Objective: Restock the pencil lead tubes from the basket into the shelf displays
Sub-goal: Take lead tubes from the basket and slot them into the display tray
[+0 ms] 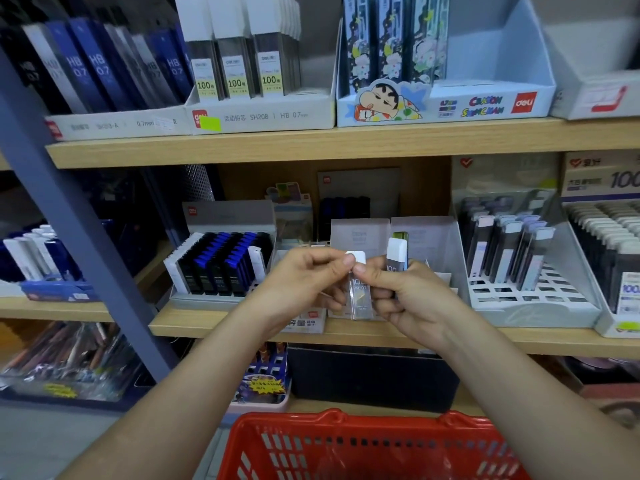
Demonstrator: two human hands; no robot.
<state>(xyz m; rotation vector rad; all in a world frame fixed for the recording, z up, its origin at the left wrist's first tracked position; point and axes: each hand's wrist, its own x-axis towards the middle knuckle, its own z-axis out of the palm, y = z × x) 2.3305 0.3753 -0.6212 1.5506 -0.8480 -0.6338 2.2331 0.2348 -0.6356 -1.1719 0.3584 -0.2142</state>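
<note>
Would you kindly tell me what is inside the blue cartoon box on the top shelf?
Three flowered packs stand at the left of the box; its front wall hides their bases.

A blue-grey metal upright (pixel 69 216) slants across the left of the frame, with a perforated metal panel (pixel 198 183) beside it at centre left. On the bottom shelf, lower left, lie clear packets of pens (pixel 69 368) — to their right a pink tray (pixel 258 405) bearing a yellow starburst label (pixel 265 386), then a dark box (pixel 372 375).
</note>
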